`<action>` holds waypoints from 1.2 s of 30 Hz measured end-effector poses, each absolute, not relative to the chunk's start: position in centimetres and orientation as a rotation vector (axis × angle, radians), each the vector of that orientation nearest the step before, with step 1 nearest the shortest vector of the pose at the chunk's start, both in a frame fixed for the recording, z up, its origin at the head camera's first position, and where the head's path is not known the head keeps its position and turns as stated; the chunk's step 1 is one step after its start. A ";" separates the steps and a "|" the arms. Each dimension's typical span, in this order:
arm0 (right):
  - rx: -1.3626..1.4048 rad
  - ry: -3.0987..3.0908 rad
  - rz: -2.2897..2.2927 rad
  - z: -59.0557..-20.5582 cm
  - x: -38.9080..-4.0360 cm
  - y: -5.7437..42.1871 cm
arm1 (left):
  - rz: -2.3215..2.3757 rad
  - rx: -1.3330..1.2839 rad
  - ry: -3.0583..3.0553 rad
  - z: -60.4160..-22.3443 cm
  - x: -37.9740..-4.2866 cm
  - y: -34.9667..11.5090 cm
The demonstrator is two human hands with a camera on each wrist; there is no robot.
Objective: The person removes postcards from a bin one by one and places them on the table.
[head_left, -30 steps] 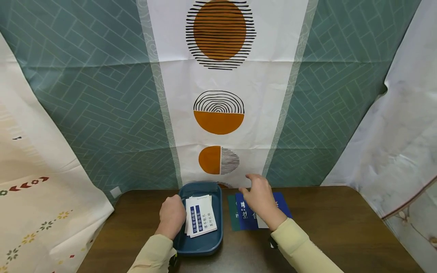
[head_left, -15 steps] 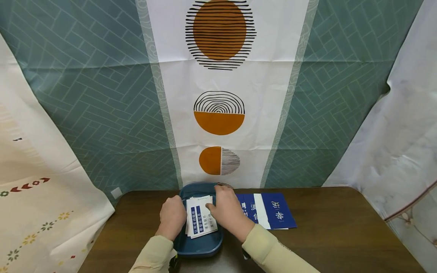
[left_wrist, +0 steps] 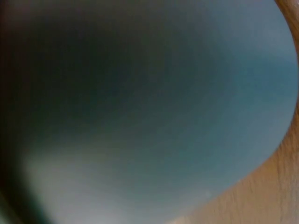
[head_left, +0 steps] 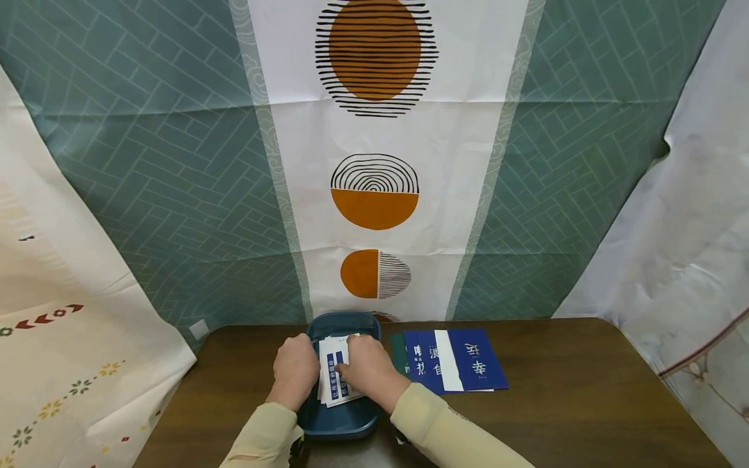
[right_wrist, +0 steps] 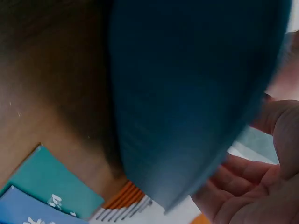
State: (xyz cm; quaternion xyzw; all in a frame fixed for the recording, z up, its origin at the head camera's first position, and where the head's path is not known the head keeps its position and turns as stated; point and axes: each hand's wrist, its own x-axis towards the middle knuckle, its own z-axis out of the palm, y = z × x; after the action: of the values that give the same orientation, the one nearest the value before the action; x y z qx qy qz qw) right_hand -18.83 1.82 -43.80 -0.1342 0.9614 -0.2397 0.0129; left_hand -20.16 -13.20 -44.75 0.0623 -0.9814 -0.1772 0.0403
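A dark blue rectangular tray [head_left: 339, 426] with rounded corners stands on the table. In it lies a small stack of white cards [head_left: 331, 380] printed with blue bars and characters. My left hand [head_left: 295, 367] grips the tray's left rim, fingers curled over it. Over the right half of the stack is my right hand [head_left: 371, 369], its thumb lying across the top card. The right wrist view has its thumb and fingers [right_wrist: 233, 182] parted beyond the tray wall [right_wrist: 187, 102]. The tray's blurred side [left_wrist: 224, 121] fills most of the left wrist view.
Right of the tray, blue cards [head_left: 476, 361] with white characters overlap a green card [head_left: 398, 351] on the brown wooden table [head_left: 562, 390]. A patterned cloth [head_left: 374, 130] hangs at the table's far edge, with pale sheets [head_left: 661, 273] on either side.
My right hand has moved left from above the blue cards, over the tray's right side, onto the white cards. My left hand and the tray have stayed in place.
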 end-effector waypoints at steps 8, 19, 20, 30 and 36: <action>-0.373 3.023 -0.516 -45.4 -19.1 0.6 | -0.534 0.207 -3.016 -44.7 -20.3 -13.2; -0.260 3.050 -0.226 -46.6 -19.0 -0.5 | -0.522 0.215 -3.032 -44.5 -20.3 -13.2; -0.261 3.050 -0.198 -46.7 -19.0 -0.6 | -0.521 0.218 -3.036 -44.5 -20.3 -13.2; -0.215 3.030 -0.182 -47.1 -19.3 -1.0 | -0.503 0.220 -3.029 -44.7 -20.3 -13.3; -0.216 3.039 -0.130 -47.2 -19.3 -1.0 | -0.494 0.216 -3.022 -44.7 -20.4 -13.2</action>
State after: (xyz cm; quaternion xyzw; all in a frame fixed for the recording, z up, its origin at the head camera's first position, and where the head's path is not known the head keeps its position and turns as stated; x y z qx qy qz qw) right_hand -19.30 -1.05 -47.18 -0.0709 0.9955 -0.0425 0.0462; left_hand -20.37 -13.21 -44.66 0.0702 -0.9838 -0.1607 0.0360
